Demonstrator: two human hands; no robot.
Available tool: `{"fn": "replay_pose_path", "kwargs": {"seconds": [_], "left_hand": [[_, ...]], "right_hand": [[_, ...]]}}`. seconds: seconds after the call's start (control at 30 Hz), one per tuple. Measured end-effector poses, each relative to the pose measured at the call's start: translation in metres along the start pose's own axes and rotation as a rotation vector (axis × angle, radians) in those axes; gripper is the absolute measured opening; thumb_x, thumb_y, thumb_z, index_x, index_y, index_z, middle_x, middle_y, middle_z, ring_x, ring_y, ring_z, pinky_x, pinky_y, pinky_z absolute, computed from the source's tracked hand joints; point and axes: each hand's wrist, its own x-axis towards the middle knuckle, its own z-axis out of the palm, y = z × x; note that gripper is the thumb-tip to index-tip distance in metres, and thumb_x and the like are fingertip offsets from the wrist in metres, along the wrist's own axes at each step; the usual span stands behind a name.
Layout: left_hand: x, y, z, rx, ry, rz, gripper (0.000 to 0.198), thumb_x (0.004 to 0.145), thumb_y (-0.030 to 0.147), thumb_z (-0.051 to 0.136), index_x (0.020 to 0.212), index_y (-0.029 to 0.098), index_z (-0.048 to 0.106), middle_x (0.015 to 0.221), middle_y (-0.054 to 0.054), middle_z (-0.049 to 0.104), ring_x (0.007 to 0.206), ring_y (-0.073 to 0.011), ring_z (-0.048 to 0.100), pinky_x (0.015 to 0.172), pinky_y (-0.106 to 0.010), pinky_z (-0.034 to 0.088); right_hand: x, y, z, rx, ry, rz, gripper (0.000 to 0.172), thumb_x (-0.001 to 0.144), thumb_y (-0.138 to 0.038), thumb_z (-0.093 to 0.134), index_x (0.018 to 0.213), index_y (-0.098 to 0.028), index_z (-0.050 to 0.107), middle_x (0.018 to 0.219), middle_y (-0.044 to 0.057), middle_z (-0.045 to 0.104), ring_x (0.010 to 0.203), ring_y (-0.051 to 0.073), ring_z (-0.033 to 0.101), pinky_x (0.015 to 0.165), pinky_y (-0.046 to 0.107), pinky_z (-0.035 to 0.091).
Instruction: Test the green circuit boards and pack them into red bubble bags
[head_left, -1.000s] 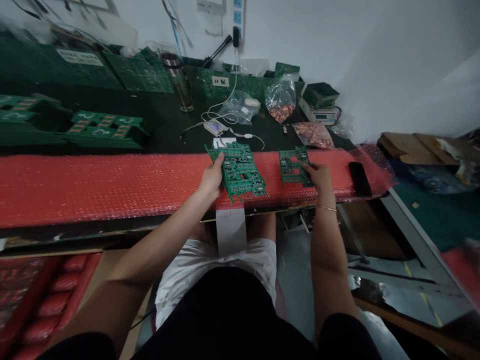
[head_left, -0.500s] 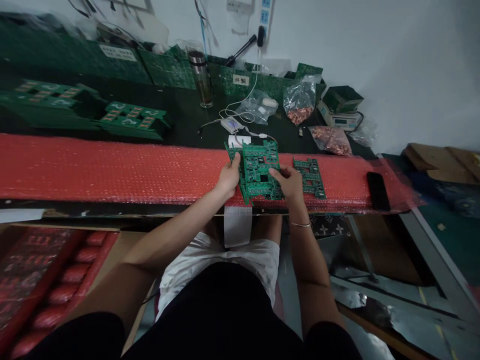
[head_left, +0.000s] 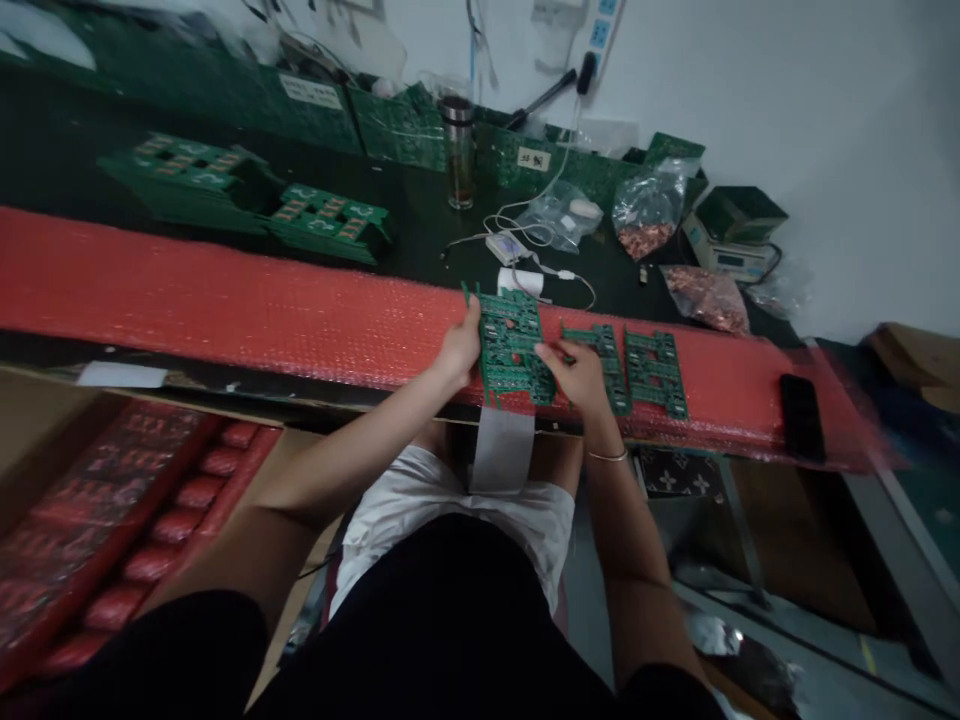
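My left hand (head_left: 460,345) is closed on the left edge of a green circuit board (head_left: 511,335), tilted up above the red bubble wrap. Another board edge shows behind it, so more than one may be in this grip. At the right edge of the held board, my right hand (head_left: 579,375) pinches with thumb and fingers. Partly behind the right hand, a second circuit board (head_left: 609,348) lies on the bubble wrap. Just right of it lies a third circuit board (head_left: 656,372), flat and apart from both hands.
Red bubble wrap (head_left: 300,325) runs along the table's front edge, with a black phone (head_left: 801,415) at its right. Behind stand stacked green boards (head_left: 330,220), a glass bottle (head_left: 459,155), bags of copper-coloured parts (head_left: 705,297) and a scale (head_left: 731,258). A box with red-wrapped packs (head_left: 180,525) sits lower left.
One more circuit board now lies on the bubble wrap beside the one lying there before. My right hand is back at the edge of a held board. The view has shifted left and tilted.
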Motion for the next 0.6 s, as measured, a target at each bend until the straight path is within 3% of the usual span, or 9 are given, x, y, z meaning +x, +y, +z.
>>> {"fn": "replay_pose_path", "kwargs": {"seconds": [0.07, 0.13, 0.27, 0.37, 0.5, 0.57, 0.6], "left_hand": [[-0.001, 0.000, -0.001, -0.006, -0.003, -0.029, 0.059, 0.100, 0.067, 0.050, 0.101, 0.015, 0.078, 0.092, -0.012, 0.081, 0.099, -0.0279, 0.078, 0.095, -0.039, 0.062], [0.002, 0.002, -0.009, -0.027, 0.007, -0.038, 0.057, 0.102, 0.062, 0.048, 0.097, 0.014, 0.078, 0.092, -0.011, 0.082, 0.098, -0.0267, 0.078, 0.095, -0.037, 0.062], [0.015, 0.011, -0.046, -0.070, 0.013, -0.011, 0.058, 0.104, 0.060, 0.045, 0.092, 0.014, 0.079, 0.089, -0.011, 0.081, 0.090, -0.0259, 0.079, 0.092, -0.039, 0.062], [0.020, 0.019, -0.078, -0.083, 0.047, -0.027, 0.059, 0.103, 0.063, 0.046, 0.090, 0.015, 0.079, 0.084, -0.011, 0.081, 0.085, -0.0258, 0.079, 0.091, -0.040, 0.063], [0.017, 0.026, -0.098, -0.106, 0.016, -0.076, 0.067, 0.101, 0.070, 0.044, 0.092, 0.015, 0.080, 0.082, -0.012, 0.080, 0.086, -0.0273, 0.079, 0.091, -0.041, 0.064], [0.012, 0.025, -0.095, -0.106, -0.024, -0.071, 0.072, 0.100, 0.074, 0.041, 0.097, 0.014, 0.080, 0.084, -0.012, 0.081, 0.090, -0.0284, 0.079, 0.093, -0.042, 0.063], [0.010, 0.024, -0.092, -0.092, -0.036, -0.060, 0.074, 0.099, 0.076, 0.039, 0.100, 0.014, 0.080, 0.086, -0.012, 0.081, 0.093, -0.0288, 0.079, 0.094, -0.042, 0.063]], "right_hand": [[-0.005, -0.017, 0.021, 0.151, -0.020, 0.020, 0.052, 0.081, -0.069, 0.067, 0.081, -0.018, 0.078, 0.090, 0.008, 0.077, 0.088, 0.024, 0.068, 0.090, 0.039, 0.054], [-0.007, -0.023, 0.033, 0.286, 0.098, 0.108, 0.052, 0.073, -0.067, 0.075, 0.087, -0.017, 0.078, 0.090, 0.007, 0.077, 0.086, 0.022, 0.068, 0.087, 0.038, 0.054], [0.000, -0.008, 0.034, 0.459, 0.202, 0.243, 0.052, 0.068, -0.065, 0.076, 0.085, -0.015, 0.073, 0.080, 0.005, 0.074, 0.077, 0.021, 0.067, 0.080, 0.037, 0.055], [0.004, 0.007, 0.024, 0.210, 0.196, 0.279, 0.053, 0.070, -0.062, 0.073, 0.090, -0.013, 0.073, 0.080, 0.010, 0.072, 0.082, 0.028, 0.068, 0.087, 0.048, 0.056], [-0.002, -0.006, 0.027, -0.307, 0.338, 0.045, 0.053, 0.085, -0.056, 0.065, 0.105, -0.008, 0.076, 0.118, 0.028, 0.068, 0.122, 0.042, 0.060, 0.109, 0.062, 0.042], [-0.007, -0.025, 0.042, -0.284, 0.345, -0.071, 0.054, 0.090, -0.061, 0.061, 0.104, -0.012, 0.077, 0.123, 0.026, 0.067, 0.125, 0.039, 0.059, 0.110, 0.059, 0.044], [-0.008, -0.036, 0.052, -0.196, 0.281, -0.096, 0.055, 0.090, -0.065, 0.060, 0.101, -0.014, 0.078, 0.117, 0.024, 0.070, 0.119, 0.036, 0.063, 0.106, 0.055, 0.048]]}}
